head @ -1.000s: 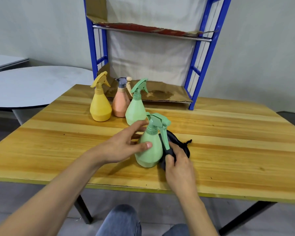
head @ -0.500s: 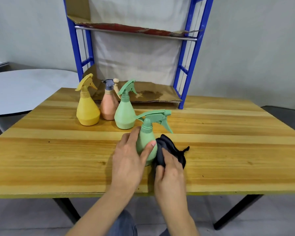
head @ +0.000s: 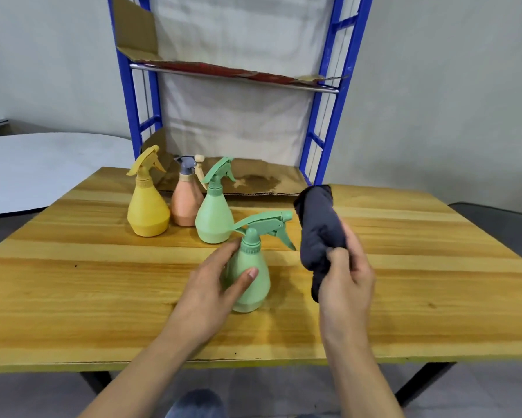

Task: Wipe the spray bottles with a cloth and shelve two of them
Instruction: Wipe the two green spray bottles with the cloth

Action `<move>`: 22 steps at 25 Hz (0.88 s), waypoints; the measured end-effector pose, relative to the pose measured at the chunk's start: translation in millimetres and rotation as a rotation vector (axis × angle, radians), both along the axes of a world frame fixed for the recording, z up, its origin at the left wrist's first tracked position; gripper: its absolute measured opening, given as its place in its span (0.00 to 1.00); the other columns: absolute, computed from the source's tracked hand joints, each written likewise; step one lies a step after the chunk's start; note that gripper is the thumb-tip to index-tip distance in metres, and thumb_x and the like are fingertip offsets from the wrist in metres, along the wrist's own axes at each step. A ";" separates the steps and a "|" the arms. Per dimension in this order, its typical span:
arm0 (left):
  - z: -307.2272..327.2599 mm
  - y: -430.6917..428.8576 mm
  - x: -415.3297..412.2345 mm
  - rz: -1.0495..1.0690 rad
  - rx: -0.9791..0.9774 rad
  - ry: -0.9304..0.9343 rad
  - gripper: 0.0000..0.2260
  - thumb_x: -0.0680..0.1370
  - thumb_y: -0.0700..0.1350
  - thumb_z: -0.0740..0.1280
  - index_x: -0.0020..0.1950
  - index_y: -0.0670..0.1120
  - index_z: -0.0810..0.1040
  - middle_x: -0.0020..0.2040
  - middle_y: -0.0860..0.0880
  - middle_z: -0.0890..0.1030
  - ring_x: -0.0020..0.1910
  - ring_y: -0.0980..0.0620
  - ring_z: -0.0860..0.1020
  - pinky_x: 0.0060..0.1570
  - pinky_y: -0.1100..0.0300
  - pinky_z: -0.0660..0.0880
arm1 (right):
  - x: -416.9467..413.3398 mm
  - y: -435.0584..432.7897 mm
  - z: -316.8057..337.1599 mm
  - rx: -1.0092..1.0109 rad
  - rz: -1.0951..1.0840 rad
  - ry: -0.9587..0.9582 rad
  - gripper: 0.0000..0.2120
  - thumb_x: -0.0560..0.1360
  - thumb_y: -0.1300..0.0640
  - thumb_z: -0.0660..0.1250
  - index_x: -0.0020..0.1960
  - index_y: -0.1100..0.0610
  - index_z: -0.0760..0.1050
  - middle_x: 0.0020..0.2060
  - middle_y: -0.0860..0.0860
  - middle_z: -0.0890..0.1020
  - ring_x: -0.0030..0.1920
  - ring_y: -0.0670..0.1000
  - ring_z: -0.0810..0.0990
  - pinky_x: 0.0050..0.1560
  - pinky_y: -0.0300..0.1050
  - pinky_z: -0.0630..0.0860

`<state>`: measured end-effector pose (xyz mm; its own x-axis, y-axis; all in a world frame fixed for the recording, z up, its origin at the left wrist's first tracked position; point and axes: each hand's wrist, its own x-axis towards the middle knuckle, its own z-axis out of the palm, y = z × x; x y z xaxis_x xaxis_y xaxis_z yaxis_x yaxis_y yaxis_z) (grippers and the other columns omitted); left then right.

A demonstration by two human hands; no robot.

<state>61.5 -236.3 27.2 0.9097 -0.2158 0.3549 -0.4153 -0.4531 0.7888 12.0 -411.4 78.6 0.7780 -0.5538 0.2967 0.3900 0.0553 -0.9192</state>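
Wiping stage, seen from above my hands. My left hand (head: 214, 294) wraps the belly of the near green bottle (head: 253, 285), with the thumb across the front and the fingers round the back. The bottle stands upright on the wooden table (head: 72, 297), its nozzle pointing right. My right hand (head: 347, 282) is clenched on the dark cloth (head: 320, 233), which is bunched and held up off the table just right of the trigger. Whether a fold brushes the nozzle tip is hard to judge from this angle.

Toward the far edge stand a yellow bottle (head: 147, 209), an orange bottle (head: 187, 203) and a second green bottle (head: 214, 218), close together in front of the blue rack (head: 314, 146). Its lower shelf (head: 262, 182) is lined with cardboard. All four bottles are on the table, so none is shelved yet.

Hazards, as I judge them:
- (a) The thick bunch of cloth may catch on the jutting trigger and squeeze it or drag the head round.
- (b) A firm rub high on the neck could tip the bottle if my left grip slackens.
- (c) The second green bottle stands just behind, so a wide sweep could knock it into its neighbours
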 end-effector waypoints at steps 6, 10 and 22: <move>-6.7 2.5 4.5 -0.087 -0.039 -0.042 0.28 0.79 0.63 0.66 0.77 0.57 0.69 0.72 0.60 0.75 0.71 0.64 0.71 0.71 0.52 0.71 | 15.9 -3.9 -1.7 -0.327 0.318 0.022 0.26 0.72 0.56 0.74 0.68 0.46 0.72 0.59 0.42 0.83 0.60 0.44 0.81 0.56 0.39 0.79; -12.9 0.7 5.2 -0.079 -0.017 -0.051 0.28 0.80 0.65 0.63 0.78 0.59 0.65 0.73 0.61 0.73 0.72 0.64 0.70 0.72 0.52 0.70 | 25.2 -6.5 2.0 -0.580 0.377 0.068 0.22 0.76 0.52 0.71 0.68 0.44 0.69 0.58 0.41 0.81 0.60 0.45 0.80 0.58 0.43 0.78; -17.9 -0.3 2.6 -0.055 -0.028 0.001 0.28 0.78 0.68 0.62 0.78 0.69 0.59 0.71 0.71 0.66 0.71 0.65 0.67 0.72 0.58 0.67 | -5.6 -63.7 80.4 -1.134 0.012 0.161 0.17 0.73 0.34 0.61 0.61 0.33 0.67 0.50 0.37 0.78 0.50 0.39 0.77 0.43 0.31 0.70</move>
